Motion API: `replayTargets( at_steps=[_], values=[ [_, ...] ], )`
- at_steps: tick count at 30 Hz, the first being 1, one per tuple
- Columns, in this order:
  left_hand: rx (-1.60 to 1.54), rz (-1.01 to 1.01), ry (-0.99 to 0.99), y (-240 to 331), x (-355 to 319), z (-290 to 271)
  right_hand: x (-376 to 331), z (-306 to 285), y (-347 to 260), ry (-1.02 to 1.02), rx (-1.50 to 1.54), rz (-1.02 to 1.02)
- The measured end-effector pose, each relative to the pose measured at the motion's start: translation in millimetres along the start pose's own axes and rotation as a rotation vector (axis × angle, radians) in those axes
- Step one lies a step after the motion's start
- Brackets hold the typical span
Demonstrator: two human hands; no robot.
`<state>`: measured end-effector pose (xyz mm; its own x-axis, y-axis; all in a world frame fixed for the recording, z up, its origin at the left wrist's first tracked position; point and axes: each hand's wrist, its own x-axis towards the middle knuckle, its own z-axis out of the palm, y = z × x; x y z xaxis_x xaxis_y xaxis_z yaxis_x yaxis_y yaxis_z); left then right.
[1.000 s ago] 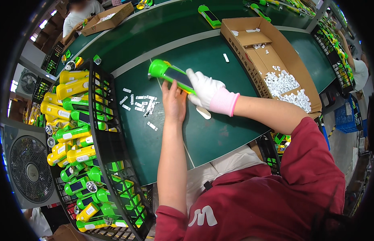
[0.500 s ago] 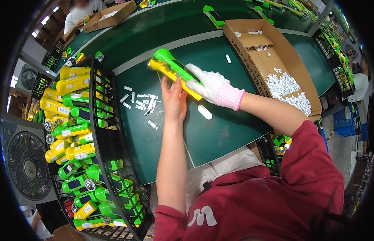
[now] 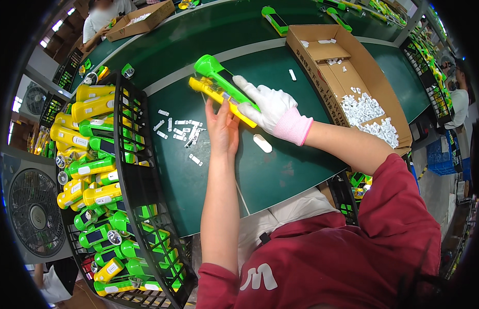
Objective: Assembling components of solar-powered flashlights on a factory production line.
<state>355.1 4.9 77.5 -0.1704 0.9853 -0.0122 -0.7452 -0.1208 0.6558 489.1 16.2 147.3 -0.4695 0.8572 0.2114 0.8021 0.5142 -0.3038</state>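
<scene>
A flashlight with a green half (image 3: 209, 66) and a yellow half (image 3: 207, 90) is between my hands over the table. Its halves stand apart at the head end and meet near the tail, with small inner parts showing between them. My bare left hand (image 3: 223, 126) grips the yellow half from below. My right hand (image 3: 270, 107), in a white glove with a pink cuff, closes over the tail end, its fingers along the green half. Just below the tail lies a white oblong piece (image 3: 262, 143). Several small white switch-like pieces (image 3: 181, 130) lie scattered left of my left hand.
A black basket (image 3: 127, 154) full of green and yellow flashlights stands at the left. On the right, a cardboard box (image 3: 322, 69) holds many small white pieces (image 3: 363, 109). More flashlights (image 3: 274, 21) lie on the far belt. A fan (image 3: 37, 213) stands beyond the basket; another person sits far left.
The green half has tilted up and away from the yellow half, so the gap at the head end is wider. My right hand shifted slightly with it; my left hand stays nearly still.
</scene>
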Motion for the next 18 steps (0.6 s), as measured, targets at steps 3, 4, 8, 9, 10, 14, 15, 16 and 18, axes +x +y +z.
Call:
replayTargets(
  at_steps=[3,4,8,9,10,14,15,16,18],
  values=[
    [-0.054,0.006,0.002,2.5,1.3,-2.3,0.3,1.0,0.1,0.024,0.027,0.026],
    [-0.061,-0.004,-0.015,3.1,1.8,-3.2,0.0,1.9,1.3,0.06,0.036,0.01],
    [-0.048,-0.025,-0.03,1.2,2.1,-4.0,0.1,7.9,6.0,0.094,0.089,0.03],
    [-0.048,-0.025,-0.03,0.9,2.3,-3.9,0.7,8.1,6.3,0.093,0.089,0.031],
    [-0.043,-0.028,-0.043,0.6,3.0,-3.5,1.3,8.2,6.6,0.113,0.092,-0.005],
    [-0.037,-0.032,-0.06,1.7,2.3,-4.6,1.5,-1.1,-2.9,0.023,-0.015,-0.063],
    [-0.037,-0.032,-0.06,1.9,2.4,-4.6,1.5,-0.5,-2.6,0.023,-0.015,-0.063],
    [-0.018,-0.025,-0.044,2.5,2.4,-4.8,1.5,0.7,-2.2,0.01,-0.02,-0.067],
    [0.002,-0.018,-0.028,3.8,1.6,-2.7,0.7,1.8,-1.1,-0.003,-0.026,-0.071]
  ],
)
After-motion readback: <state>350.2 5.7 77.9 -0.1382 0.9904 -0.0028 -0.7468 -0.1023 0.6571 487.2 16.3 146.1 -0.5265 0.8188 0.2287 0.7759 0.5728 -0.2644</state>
